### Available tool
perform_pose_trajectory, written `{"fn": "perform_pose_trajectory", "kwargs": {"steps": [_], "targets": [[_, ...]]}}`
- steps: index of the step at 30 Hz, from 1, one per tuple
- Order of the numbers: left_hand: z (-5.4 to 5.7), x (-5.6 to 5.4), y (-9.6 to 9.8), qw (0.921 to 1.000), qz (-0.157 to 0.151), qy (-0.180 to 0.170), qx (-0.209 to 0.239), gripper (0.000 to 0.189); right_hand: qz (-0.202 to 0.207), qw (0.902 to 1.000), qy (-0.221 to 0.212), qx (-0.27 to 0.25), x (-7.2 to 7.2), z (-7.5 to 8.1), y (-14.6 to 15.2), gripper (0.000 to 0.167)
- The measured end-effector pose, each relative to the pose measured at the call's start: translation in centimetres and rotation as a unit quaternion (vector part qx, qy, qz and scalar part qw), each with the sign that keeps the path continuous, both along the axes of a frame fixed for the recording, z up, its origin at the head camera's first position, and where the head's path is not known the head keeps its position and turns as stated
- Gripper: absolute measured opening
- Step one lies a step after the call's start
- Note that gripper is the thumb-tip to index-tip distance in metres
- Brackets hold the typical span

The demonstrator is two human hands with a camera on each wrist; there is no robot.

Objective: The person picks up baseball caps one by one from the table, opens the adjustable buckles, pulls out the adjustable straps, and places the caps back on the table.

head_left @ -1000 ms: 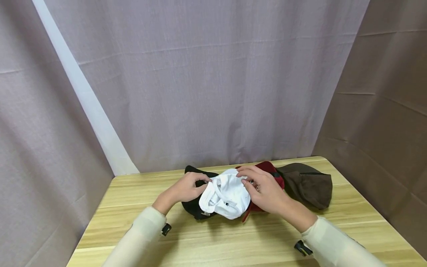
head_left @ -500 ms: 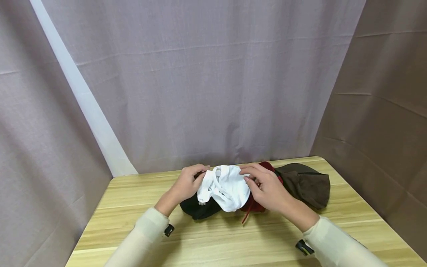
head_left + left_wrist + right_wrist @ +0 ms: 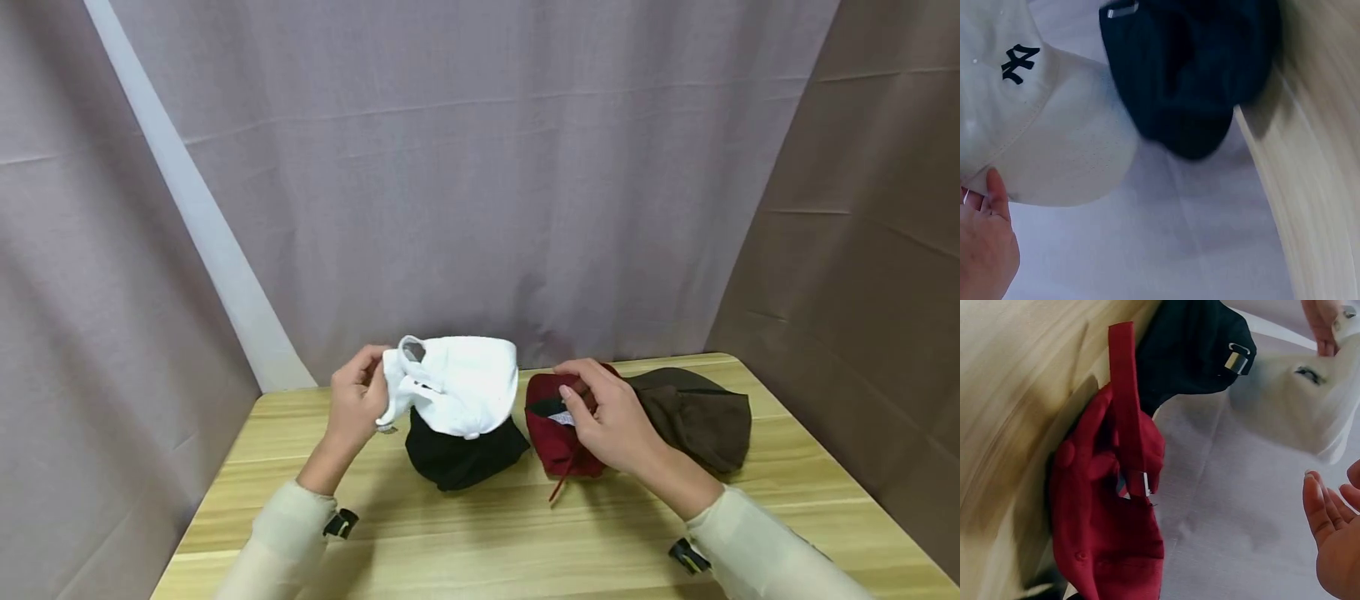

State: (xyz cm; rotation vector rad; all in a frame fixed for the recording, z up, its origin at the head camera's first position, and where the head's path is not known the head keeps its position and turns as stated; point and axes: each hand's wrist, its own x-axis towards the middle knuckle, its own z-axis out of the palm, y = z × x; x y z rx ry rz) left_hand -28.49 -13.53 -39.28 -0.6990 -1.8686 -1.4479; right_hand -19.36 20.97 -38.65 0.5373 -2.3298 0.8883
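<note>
A white baseball cap (image 3: 472, 387) with a dark letter logo hangs in the air, gripped at its left edge by my left hand (image 3: 358, 396). The left wrist view shows the thumb pressed on the cap where brim and crown meet. Below it a black cap (image 3: 461, 458) lies on the table, partly covered by the white one in the head view. My right hand (image 3: 618, 421) hovers over a red cap (image 3: 551, 450), fingers loosely bent with nothing between them. From the right wrist, that hand (image 3: 1344, 550) appears apart from the red cap (image 3: 1116, 544), whose strap sticks out.
A brown cap (image 3: 701, 425) lies right of the red one, by the table's right part. The wooden table (image 3: 480, 542) backs onto a grey curtain (image 3: 480, 183), with a brown curtain (image 3: 862, 250) along the right side.
My left hand has lifted the white cap and carried it left, out of my right hand's reach. More of the red and black caps now shows. The right hand has hardly moved.
</note>
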Motion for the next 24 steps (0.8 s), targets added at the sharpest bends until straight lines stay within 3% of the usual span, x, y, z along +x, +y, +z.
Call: {"fn": "perform_pose_trajectory", "kwargs": {"steps": [3, 8, 12, 16, 18, 21, 24], "targets": [[0.4, 0.4, -2.1, 0.9983, 0.040, -0.035, 0.022, 0.015, -0.005, 0.9998, -0.018, 0.006, 0.0, -0.3, 0.2, 0.026], [0.8, 0.9, -5.4, 0.9892, 0.091, -0.106, 0.045, 0.020, -0.007, 0.9980, -0.063, 0.000, -0.1, -0.9, 0.4, 0.025], [0.5, 0.9, -7.5, 0.9826, 0.113, -0.128, 0.074, 0.021, -0.005, 0.9962, -0.087, -0.002, -0.1, -1.4, 0.2, 0.025], [0.0, 0.6, -9.1, 0.9730, 0.137, -0.133, 0.130, 0.024, 0.000, 0.9950, -0.099, 0.006, 0.0, -1.8, 0.0, 0.024], [0.1, 0.5, -9.7, 0.9637, 0.150, -0.136, 0.174, 0.034, 0.000, 0.9949, -0.100, 0.009, 0.1, -1.9, -0.1, 0.024], [0.1, 0.2, -10.4, 0.9432, 0.166, -0.163, 0.237, 0.042, -0.001, 0.9949, -0.100, 0.010, 0.3, -2.2, -0.1, 0.024], [0.0, -0.1, -11.1, 0.9197, 0.196, -0.229, 0.251, 0.034, -0.004, 0.9952, -0.097, 0.011, 0.5, -2.4, 0.0, 0.024]]}}
